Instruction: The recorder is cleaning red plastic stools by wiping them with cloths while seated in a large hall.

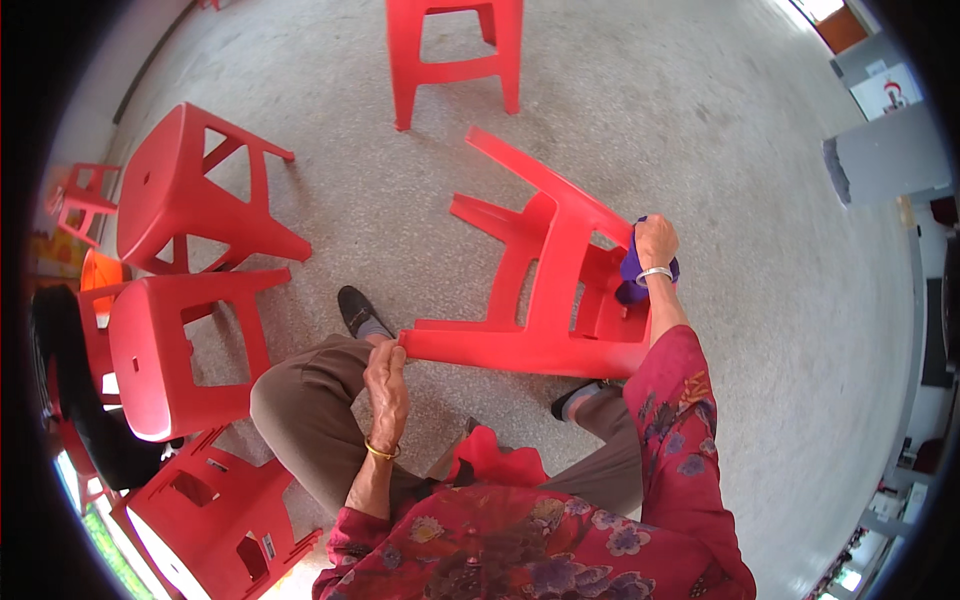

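Note:
A red plastic stool (551, 277) lies on its side before me, its legs pointing left. My left hand (388, 386) grips the foot end of its nearest leg. At the seat end, on the right, my right hand (656, 244) is closed on a purple cloth (631, 274), which presses against the stool's far side edge. Part of the cloth hangs by the opening between the legs. The seat's top face is turned away from view.
Several red plastic stools (154, 195) stand or lie along the left, with a black cloth (71, 375) among them. Another red stool (457, 73) stands ahead on the speckled floor. A grey panel (889, 157) is at the far right. My shoes (355, 309) flank the stool.

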A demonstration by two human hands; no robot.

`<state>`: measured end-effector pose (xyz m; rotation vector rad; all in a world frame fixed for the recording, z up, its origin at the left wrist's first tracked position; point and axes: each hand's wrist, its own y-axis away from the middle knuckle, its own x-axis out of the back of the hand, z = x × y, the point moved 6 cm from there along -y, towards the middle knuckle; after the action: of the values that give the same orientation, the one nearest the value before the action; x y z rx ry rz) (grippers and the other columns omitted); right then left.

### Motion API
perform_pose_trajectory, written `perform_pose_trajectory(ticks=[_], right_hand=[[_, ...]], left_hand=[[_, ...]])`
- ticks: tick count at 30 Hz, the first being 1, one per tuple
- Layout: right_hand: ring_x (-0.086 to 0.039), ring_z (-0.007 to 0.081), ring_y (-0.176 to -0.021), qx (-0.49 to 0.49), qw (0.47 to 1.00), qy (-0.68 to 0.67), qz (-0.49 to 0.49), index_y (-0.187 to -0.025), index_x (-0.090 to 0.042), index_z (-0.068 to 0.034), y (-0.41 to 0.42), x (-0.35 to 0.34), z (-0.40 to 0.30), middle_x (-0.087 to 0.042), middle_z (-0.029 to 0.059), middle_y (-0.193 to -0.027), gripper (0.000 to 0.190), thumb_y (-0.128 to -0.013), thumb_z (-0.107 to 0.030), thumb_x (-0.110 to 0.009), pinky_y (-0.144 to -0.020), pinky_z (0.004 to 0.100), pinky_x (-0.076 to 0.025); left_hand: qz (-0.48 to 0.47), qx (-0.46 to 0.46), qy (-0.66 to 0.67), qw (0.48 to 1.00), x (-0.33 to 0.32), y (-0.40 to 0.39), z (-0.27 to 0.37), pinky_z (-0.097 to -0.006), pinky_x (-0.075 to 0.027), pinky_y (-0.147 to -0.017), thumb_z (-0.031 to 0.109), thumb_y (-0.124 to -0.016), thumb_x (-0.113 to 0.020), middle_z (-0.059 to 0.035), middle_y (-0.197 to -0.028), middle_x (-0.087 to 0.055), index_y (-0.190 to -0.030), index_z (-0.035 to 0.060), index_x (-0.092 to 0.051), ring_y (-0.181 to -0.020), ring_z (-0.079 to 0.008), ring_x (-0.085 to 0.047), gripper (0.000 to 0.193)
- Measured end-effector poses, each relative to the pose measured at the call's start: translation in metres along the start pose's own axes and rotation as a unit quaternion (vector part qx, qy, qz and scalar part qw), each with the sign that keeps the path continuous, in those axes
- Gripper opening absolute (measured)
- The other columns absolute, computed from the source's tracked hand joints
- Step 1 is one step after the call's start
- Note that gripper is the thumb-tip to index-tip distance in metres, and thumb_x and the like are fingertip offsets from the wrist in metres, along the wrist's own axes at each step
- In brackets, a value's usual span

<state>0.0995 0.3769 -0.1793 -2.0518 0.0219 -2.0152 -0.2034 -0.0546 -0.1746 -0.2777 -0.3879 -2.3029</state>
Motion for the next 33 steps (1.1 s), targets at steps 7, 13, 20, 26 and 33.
perform_pose_trajectory(ticks=[7, 13, 20, 26, 33], right_hand=[[-0.067, 0.0399, -0.076, 0.149, 0.982, -0.12, 0.009, -0.075, -0.07, -0.002, -0.036, 0.025, -0.171, -0.067, 0.0233, -0.081, 0.019, -0.078, -0.017, -0.058, -0.07, 0.0488, -0.054], [-0.068, 0.0366, -0.072, 0.215, 0.962, -0.162, 0.044, -0.074, -0.069, -0.003, -0.028, 0.059, -0.273, -0.067, 0.0211, -0.075, 0.017, -0.08, -0.016, -0.059, -0.067, 0.0473, -0.055], [-0.068, 0.0334, -0.066, 0.301, 0.937, -0.16, 0.077, -0.072, -0.066, -0.005, 0.025, 0.074, -0.275, -0.066, 0.0156, -0.069, 0.014, -0.081, -0.016, -0.062, -0.06, 0.0419, -0.055], [-0.068, 0.0349, -0.069, 0.34, 0.933, -0.117, -0.031, -0.074, -0.068, -0.006, 0.096, 0.044, -0.241, -0.067, 0.0185, -0.075, 0.02, -0.084, -0.018, -0.057, -0.063, 0.0448, -0.055], [-0.068, 0.019, -0.067, 0.207, 0.859, -0.444, -0.151, -0.086, -0.072, -0.002, 0.14, 0.163, -0.238, -0.07, 0.0148, -0.075, 0.016, -0.082, -0.016, -0.066, -0.061, 0.0326, -0.05]], left_hand=[[0.008, -0.025, -0.047, 0.999, 0.0, -0.003, 0.019, -0.037, -0.042, -0.075, 0.017, -0.095, -0.051, -0.0144, -0.082, -0.057, -0.096, -0.0007, -0.063, -0.08, -0.0272, -0.054, 0.021], [0.017, -0.032, -0.044, 0.998, -0.004, -0.005, 0.028, -0.0372, -0.042, -0.075, 0.019, -0.095, -0.051, -0.0142, -0.081, -0.056, -0.095, -0.0011, -0.061, -0.081, -0.0281, -0.053, 0.022], [0.018, -0.04, -0.07, 0.997, 0.003, 0.0, 0.02, -0.0391, -0.041, -0.075, 0.021, -0.095, -0.051, -0.0145, -0.08, -0.054, -0.089, -0.0005, -0.058, -0.08, -0.0302, -0.053, 0.023], [0.002, -0.056, -0.046, 0.997, -0.005, -0.007, 0.02, -0.0418, -0.041, -0.077, 0.026, -0.096, -0.05, -0.0159, -0.079, -0.054, -0.089, 0.0006, -0.057, -0.078, -0.0307, -0.052, 0.028], [-0.043, 0.038, 0.137, 0.989, 0.002, -0.018, -0.003, -0.0323, -0.046, -0.071, 0.026, -0.093, -0.056, -0.0046, -0.082, -0.064, -0.1, -0.0001, -0.066, -0.076, -0.0155, -0.058, 0.029]])
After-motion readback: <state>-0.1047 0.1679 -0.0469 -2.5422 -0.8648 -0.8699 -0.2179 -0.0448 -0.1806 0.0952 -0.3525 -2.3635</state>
